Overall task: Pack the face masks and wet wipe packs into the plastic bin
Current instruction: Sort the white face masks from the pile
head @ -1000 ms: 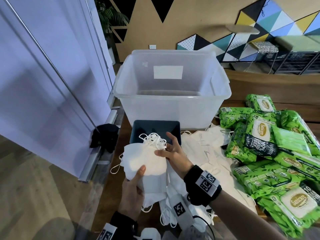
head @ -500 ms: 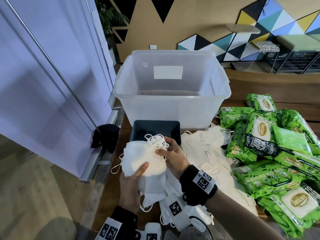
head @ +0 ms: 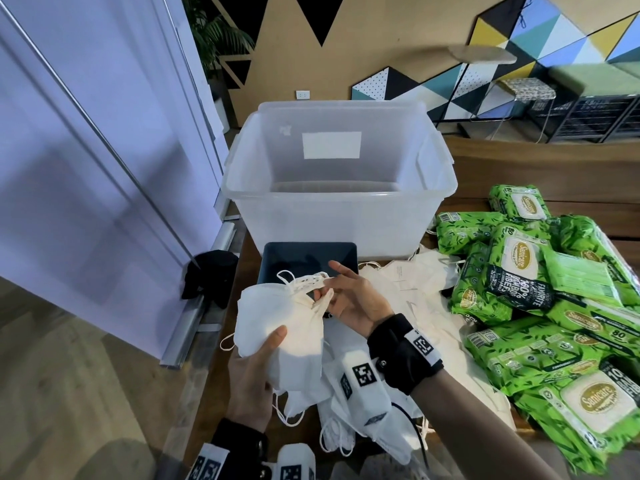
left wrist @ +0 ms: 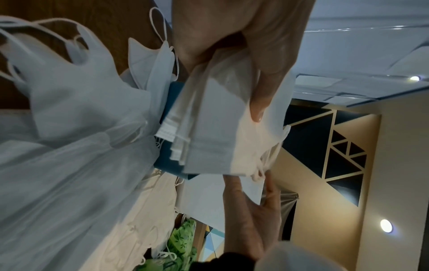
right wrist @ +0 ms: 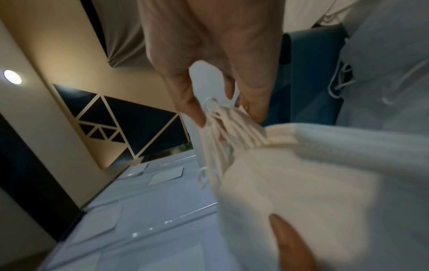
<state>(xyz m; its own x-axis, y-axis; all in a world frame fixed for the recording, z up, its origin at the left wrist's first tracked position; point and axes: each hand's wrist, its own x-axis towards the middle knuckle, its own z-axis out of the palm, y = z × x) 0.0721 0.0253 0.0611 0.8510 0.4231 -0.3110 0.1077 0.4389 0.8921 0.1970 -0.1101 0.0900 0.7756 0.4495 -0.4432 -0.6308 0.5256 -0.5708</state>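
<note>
A stack of white face masks is held in front of me above the table. My left hand grips the stack from below, thumb on top. My right hand pinches the bunched ear loops at the stack's far end. More loose masks lie on the table underneath and to the right. Green wet wipe packs are piled at the right. The clear plastic bin stands behind, nothing visible inside.
A small dark blue box sits between the bin and my hands. A white sliding panel rises at the left, with a black object at its rail. The table's left edge runs beside my left hand.
Both hands shifted slightly with the mask stack. My right fingers slid from the top of the stack onto the ear loops and now pinch them.
</note>
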